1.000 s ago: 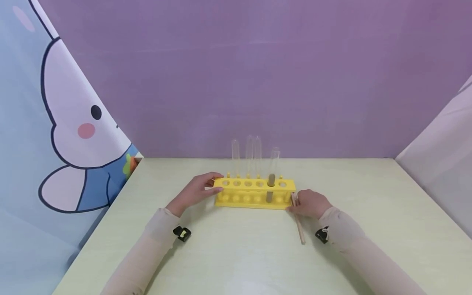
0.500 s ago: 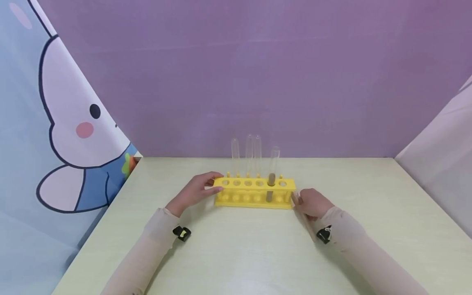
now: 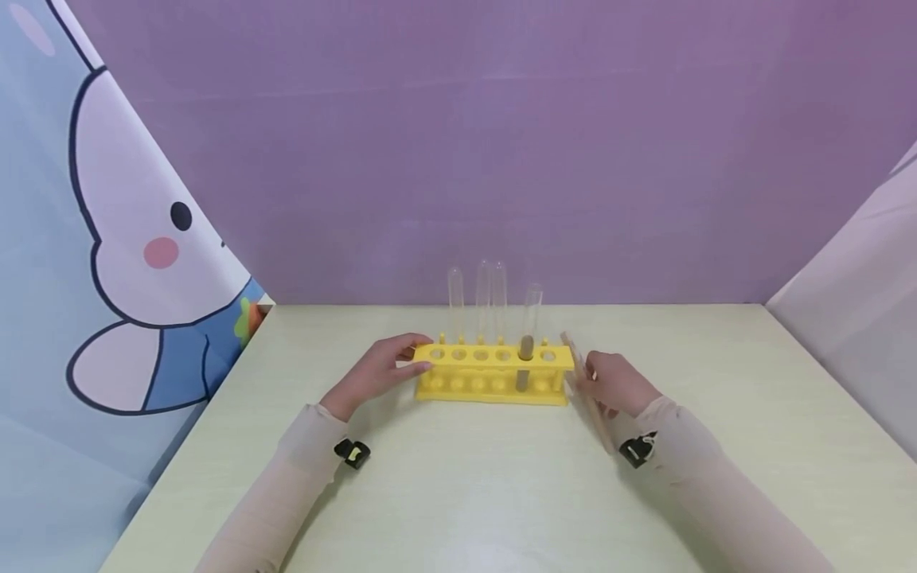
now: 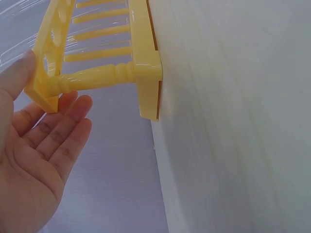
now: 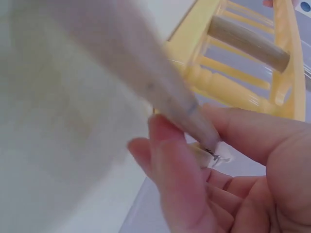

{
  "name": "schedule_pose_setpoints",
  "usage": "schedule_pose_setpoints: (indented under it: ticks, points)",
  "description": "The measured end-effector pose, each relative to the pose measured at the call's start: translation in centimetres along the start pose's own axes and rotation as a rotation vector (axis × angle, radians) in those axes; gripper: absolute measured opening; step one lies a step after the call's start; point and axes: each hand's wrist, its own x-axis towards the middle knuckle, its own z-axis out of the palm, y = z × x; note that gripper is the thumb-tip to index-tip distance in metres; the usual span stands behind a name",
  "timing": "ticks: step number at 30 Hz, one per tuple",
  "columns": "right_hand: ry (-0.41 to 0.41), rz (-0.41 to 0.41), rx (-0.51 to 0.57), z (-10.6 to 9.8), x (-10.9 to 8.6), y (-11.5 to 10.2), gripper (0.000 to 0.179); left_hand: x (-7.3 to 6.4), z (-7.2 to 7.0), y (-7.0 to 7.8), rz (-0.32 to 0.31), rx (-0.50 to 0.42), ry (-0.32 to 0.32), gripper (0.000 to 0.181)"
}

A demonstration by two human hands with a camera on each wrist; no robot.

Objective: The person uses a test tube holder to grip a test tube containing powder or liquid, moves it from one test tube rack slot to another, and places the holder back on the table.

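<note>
A yellow test tube rack (image 3: pixel 493 400) stands on the table. My left hand (image 3: pixel 380 368) holds its left end, thumb on the near side of the top plate and fingers behind it. Beside the right end, my right hand (image 3: pixel 614 384) pinches a wooden test tube clamp (image 3: pixel 598 426), slanted with its far end near the rack's top plate. In the right wrist view the clamp (image 5: pixel 160 77) is blurred, and metal shows between the fingers. One test tube (image 3: pixel 532 310) with grey-brown contents (image 3: pixel 526 347) stands in a hole towards the right.
Three clear test tubes (image 3: pixel 455 298) stand upside down along the rack's back. A purple backdrop (image 3: pixel 501 159) rises behind the table (image 3: pixel 466 493). A cartoon-printed cloth (image 3: pixel 136 239) hangs at left, a white cloth (image 3: pixel 860 263) at right.
My right hand has moved slightly right and away from me with the clamp, whose far end has risen beside the rack and whose near end has swung right. The left hand keeps its hold.
</note>
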Motion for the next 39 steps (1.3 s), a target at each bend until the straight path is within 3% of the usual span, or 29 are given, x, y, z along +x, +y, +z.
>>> schedule_pose_setpoints:
  ticks: [5,10,14,22,29,39]
  points:
    - [0.095,-0.068,-0.014,-0.9,-0.3,0.0,0.017,0.1,0.0,0.0,-0.014,0.007,-0.002,0.047]
    - [0.263,-0.167,-0.128,-1.8,-0.8,0.3,0.019,0.0,0.0,0.0,-0.015,-0.001,-0.003,0.046]
    - [0.344,-0.209,-0.176,-2.2,-1.3,0.4,0.019,0.0,0.0,0.0,-0.017,-0.002,-0.008,0.046]
    - [0.513,-0.284,-0.138,-2.9,-1.9,0.3,0.023,0.0,-0.1,0.2,-0.014,0.009,-0.007,0.046]
    - [0.552,-0.341,-0.061,-3.5,-2.4,0.2,0.023,0.3,-0.1,0.0,-0.012,0.013,-0.004,0.045]
    - [0.655,-0.457,-0.070,-4.2,-3.7,-0.3,0.018,0.2,-0.1,-0.1,-0.008,0.017,-0.010,0.045]
